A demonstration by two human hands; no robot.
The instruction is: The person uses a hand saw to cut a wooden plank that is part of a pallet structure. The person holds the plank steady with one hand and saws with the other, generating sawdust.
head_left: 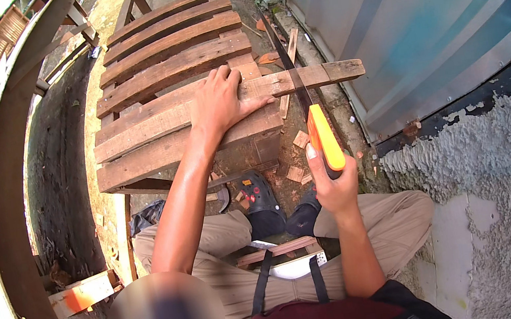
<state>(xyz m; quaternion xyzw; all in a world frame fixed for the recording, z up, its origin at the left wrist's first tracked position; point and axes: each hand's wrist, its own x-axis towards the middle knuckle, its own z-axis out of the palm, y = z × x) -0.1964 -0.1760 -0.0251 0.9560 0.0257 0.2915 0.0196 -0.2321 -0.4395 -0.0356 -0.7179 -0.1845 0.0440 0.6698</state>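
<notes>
My left hand [218, 102] presses a wooden plank [156, 123] down onto a slatted wooden bench [177, 63], its thumb stretched along the wood and its fingers over the far edge. The plank's right end juts out past the bench. Across that overhanging part lies the dark blade of a handsaw [327, 138], which has a yellow and black handle. My right hand [336, 183] is closed around this handle, thumb laid along its side. How deep the blade sits in the wood cannot be made out.
Close on the right stand a corrugated metal sheet [407, 22] and a rough, peeling wall [465, 133]. Wood offcuts [295, 173] lie on the ground by my shoes [260, 199]. A large wooden frame [7, 192] rises along the left.
</notes>
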